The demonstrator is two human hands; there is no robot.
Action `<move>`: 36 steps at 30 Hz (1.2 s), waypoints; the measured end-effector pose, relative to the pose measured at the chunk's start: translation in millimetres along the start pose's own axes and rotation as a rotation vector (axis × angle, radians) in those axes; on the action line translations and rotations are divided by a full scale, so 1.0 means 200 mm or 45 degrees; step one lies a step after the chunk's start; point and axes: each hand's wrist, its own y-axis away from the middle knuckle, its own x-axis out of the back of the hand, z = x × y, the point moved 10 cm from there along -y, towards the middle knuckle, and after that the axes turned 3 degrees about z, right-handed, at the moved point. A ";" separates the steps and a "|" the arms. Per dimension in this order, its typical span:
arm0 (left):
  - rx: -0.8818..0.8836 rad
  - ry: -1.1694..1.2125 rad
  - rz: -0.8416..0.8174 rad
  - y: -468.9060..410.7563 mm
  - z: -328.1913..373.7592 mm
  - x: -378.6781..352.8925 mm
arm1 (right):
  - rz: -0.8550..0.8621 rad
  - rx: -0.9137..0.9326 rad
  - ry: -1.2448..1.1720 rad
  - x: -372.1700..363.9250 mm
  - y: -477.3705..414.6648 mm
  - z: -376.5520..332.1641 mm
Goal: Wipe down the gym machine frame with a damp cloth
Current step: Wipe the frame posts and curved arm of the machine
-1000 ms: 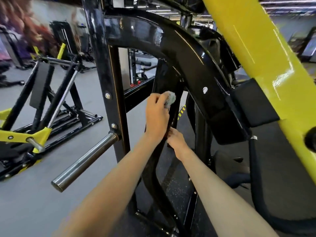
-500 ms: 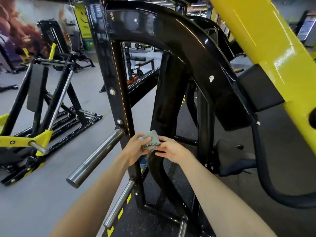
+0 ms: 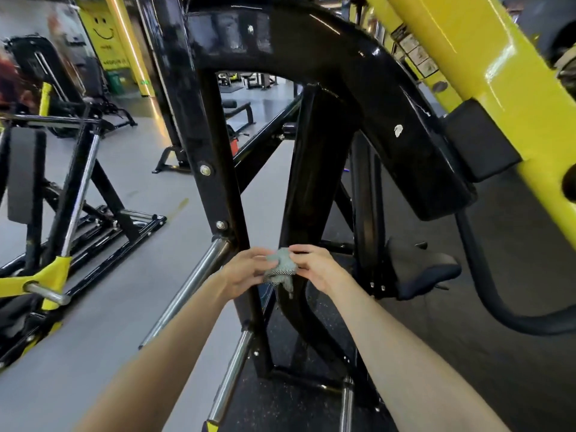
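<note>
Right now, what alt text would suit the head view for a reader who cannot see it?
The left hand and right hand pinch a grey-green cloth between them, in front of a black upright of the gym machine frame. A chrome peg juts out at left, a yellow beam crosses the upper right, and another machine stands behind at left.
</note>
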 end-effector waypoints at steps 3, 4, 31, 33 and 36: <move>0.020 -0.177 -0.025 -0.01 0.00 0.03 | 0.056 -0.042 0.024 -0.03 -0.02 0.03; 0.021 -0.244 -0.050 -0.01 -0.01 0.04 | 0.074 -0.049 0.024 -0.04 -0.03 0.04; 0.059 0.193 -0.045 -0.13 -0.01 0.23 | 0.095 -0.150 0.104 -0.10 -0.05 0.17; 0.042 0.182 -0.118 -0.12 -0.01 0.22 | 0.081 -0.136 0.089 -0.10 -0.05 0.17; 0.030 0.176 -0.182 -0.11 -0.01 0.22 | 0.085 -0.108 0.036 -0.10 -0.05 0.17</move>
